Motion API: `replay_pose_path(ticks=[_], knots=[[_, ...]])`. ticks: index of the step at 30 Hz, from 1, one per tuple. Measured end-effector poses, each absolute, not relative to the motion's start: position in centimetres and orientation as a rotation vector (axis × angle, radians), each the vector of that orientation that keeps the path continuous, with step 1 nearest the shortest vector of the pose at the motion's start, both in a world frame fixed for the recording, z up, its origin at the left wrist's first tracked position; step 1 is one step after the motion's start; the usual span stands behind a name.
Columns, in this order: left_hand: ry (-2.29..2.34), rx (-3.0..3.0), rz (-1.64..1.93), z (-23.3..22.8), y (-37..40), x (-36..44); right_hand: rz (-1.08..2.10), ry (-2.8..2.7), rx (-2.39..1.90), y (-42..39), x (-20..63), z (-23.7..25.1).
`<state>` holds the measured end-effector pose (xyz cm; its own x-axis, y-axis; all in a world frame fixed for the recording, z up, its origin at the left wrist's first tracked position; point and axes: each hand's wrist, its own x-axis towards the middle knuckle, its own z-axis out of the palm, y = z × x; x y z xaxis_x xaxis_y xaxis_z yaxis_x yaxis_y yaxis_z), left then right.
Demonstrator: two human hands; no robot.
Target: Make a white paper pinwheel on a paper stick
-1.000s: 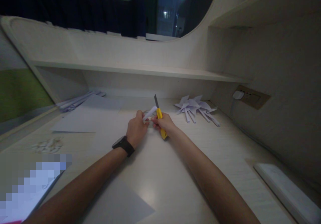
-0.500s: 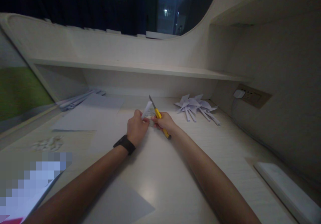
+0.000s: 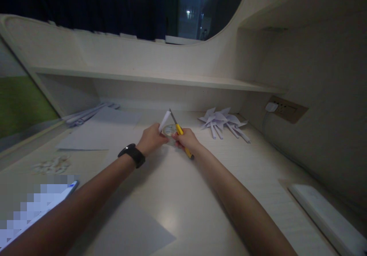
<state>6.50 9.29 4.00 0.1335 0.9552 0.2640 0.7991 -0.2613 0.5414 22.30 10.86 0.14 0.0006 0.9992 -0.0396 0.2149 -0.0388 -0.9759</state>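
My left hand, with a dark watch on its wrist, is closed around a rolled white paper tube that tilts up to the right. In my right hand is a yellow utility knife, its blade out and pointing away from me. Between the two hands sits a roll of clear tape; the fingers of both hands are at its near edge and partly hide it. Whether a strip of tape is pulled off cannot be made out.
Several paper pinwheels lie at the back right. White sheets and rolled paper tubes are at the back left, near small pale pieces. A shelf spans the back. A white slab-like object lies front right.
My left hand has shifted slightly left and turned, bringing the paper tube with it. More of the tape roll now shows. My right hand and the knife have barely moved.
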Motion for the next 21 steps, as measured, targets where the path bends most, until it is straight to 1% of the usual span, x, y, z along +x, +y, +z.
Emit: replay_pose_path(ticks=[4, 9, 21], knots=[[1.668, 2.314, 0.855, 4.1, 9.3, 6.4, 1.175, -1.375, -1.379, 10.8, 22.5, 0.3], [1.729, 2.298, 0.812, 3.8, 9.2, 6.3, 1.211, -1.381, -1.368, 10.5, 22.5, 0.7], [1.630, 2.339, 0.866, 3.0, 9.4, 6.3, 1.223, -1.416, -1.385, 10.6, 22.5, 0.8]])
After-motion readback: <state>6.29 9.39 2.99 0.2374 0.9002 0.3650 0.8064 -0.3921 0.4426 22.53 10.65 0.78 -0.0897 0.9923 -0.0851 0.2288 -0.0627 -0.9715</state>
